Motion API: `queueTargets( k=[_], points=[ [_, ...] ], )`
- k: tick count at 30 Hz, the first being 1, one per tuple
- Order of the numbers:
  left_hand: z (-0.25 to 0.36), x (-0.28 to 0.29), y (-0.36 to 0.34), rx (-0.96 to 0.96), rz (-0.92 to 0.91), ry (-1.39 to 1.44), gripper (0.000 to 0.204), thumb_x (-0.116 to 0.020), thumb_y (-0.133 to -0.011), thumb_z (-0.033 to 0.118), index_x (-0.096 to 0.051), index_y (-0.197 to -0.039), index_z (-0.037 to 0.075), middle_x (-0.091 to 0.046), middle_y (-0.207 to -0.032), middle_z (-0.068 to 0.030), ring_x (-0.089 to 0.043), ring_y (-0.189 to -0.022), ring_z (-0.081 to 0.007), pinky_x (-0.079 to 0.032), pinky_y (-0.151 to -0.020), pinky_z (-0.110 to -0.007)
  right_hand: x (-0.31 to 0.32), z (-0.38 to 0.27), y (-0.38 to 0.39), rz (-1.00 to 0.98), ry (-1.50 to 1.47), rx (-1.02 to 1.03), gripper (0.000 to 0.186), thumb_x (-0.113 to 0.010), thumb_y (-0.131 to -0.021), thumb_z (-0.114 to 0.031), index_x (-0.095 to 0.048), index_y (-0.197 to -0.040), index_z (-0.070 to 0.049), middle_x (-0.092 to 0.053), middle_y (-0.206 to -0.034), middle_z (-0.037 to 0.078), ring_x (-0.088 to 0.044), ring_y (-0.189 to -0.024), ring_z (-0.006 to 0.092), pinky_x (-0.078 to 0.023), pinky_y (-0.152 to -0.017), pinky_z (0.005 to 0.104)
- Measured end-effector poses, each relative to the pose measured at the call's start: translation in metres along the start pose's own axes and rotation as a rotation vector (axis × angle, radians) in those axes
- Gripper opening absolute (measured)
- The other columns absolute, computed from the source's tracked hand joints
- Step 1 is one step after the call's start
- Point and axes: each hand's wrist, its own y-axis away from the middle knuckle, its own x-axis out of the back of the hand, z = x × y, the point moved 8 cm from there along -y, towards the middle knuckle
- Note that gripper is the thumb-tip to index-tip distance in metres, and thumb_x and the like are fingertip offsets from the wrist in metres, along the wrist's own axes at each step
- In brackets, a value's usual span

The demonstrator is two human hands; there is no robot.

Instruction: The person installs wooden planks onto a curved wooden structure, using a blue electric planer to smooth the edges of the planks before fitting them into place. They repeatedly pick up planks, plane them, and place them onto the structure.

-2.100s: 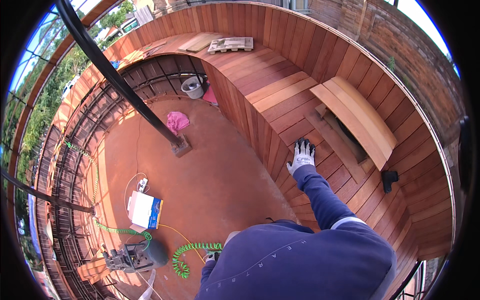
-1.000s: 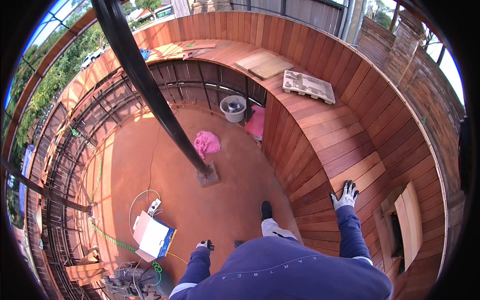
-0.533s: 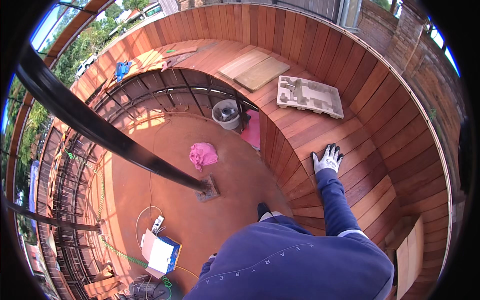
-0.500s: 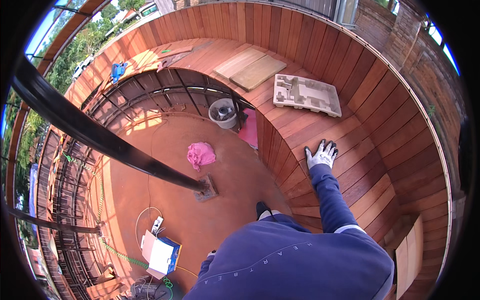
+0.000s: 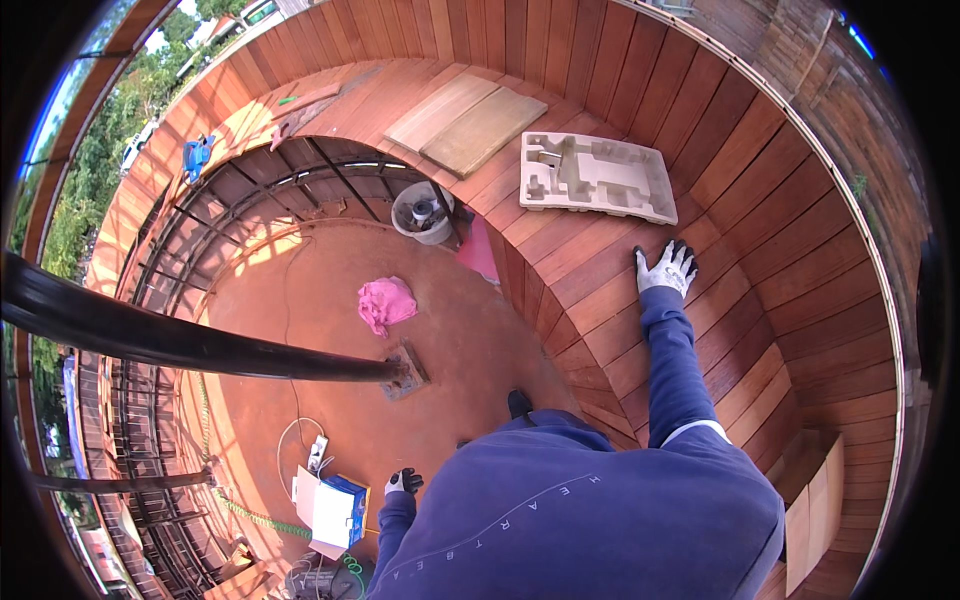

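Observation:
My right hand (image 5: 667, 270), in a white glove with dark fingertips, lies on the curved wooden bench (image 5: 610, 282) with its fingers spread. It holds nothing. Just beyond it sits a pale moulded pulp tray (image 5: 597, 180), apart from the fingers. Low over the reddish floor, my left hand (image 5: 404, 482) hangs at my side in a similar glove. Its fingers look slightly apart, and nothing shows in them. The nearest thing to it is an open cardboard box (image 5: 335, 512) with white flaps and a blue side.
Two boards (image 5: 465, 120) lie farther along the bench, past them a handsaw (image 5: 290, 122) and a blue tool (image 5: 197, 155). A black pole (image 5: 220, 352) slants to a floor plate. Pink cloth (image 5: 386, 304), a white bucket (image 5: 423, 212) and a power strip (image 5: 317, 452) are on the floor.
My right hand has slid forward along the bench, closer to the pulp tray. My left hand has come out from beside my body into fuller view. The whole view has shifted.

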Motion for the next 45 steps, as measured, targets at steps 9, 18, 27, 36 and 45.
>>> queueTargets(
  k=[9,18,27,36,45],
  points=[
    [-0.062,-0.003,0.086,-0.133,0.082,-0.706,0.026,-0.050,-0.095,0.021,-0.063,-0.109,0.004,-0.071,-0.093,-0.0181,-0.070,-0.082,-0.0299,-0.054,-0.072,-0.040,0.024,-0.273,0.312,-1.345,-0.587,1.357,0.062,-0.061,-0.090,-0.046,-0.049,-0.139,-0.010,-0.055,-0.136,0.017,-0.053,-0.124,0.0329,-0.041,-0.106,0.0382],
    [-0.155,0.008,0.055,-0.344,0.229,0.344,0.025,-0.046,-0.095,0.013,-0.065,-0.102,-0.003,-0.070,-0.088,-0.0218,-0.069,-0.075,-0.0335,-0.058,-0.068,-0.044,-0.071,-0.296,0.319,-1.287,-0.159,1.423,0.061,-0.063,-0.087,-0.048,-0.057,-0.127,-0.003,-0.065,-0.120,0.019,-0.061,-0.112,0.0336,-0.047,-0.097,0.0383],
    [-0.212,0.000,0.131,0.461,0.414,0.102,0.039,-0.056,-0.090,0.045,-0.063,-0.111,0.013,-0.071,-0.099,-0.0130,-0.069,-0.091,-0.0301,-0.053,-0.077,-0.041,-0.129,-0.373,0.387,-1.385,-0.409,1.449,0.033,-0.063,-0.093,-0.028,-0.065,-0.114,-0.002,-0.070,-0.092,0.007,-0.066,-0.083,0.0148,-0.052,-0.076,0.0294],
    [-0.280,0.056,0.003,0.287,0.322,-0.184,0.052,-0.052,-0.089,0.054,-0.063,-0.120,0.014,-0.065,-0.122,-0.0146,-0.060,-0.114,-0.0333,-0.046,-0.094,-0.043,-0.184,-0.422,0.525,-1.781,-0.196,1.528,0.037,-0.061,-0.090,-0.040,-0.068,-0.112,-0.011,-0.067,-0.115,0.010,-0.062,-0.107,0.0298,-0.047,-0.094,0.0371],
    [-0.241,0.268,-0.040,0.119,0.455,1.207,0.020,-0.060,-0.092,0.018,-0.060,-0.103,0.001,-0.066,-0.090,-0.0206,-0.068,-0.078,-0.0405,-0.056,-0.067,-0.057,-0.327,-0.481,0.463,-0.978,0.546,1.666,0.050,-0.050,-0.089,-0.053,-0.070,-0.112,-0.014,-0.068,-0.114,0.014,-0.062,-0.110,0.0330,-0.047,-0.093,0.0426]
  ],
)
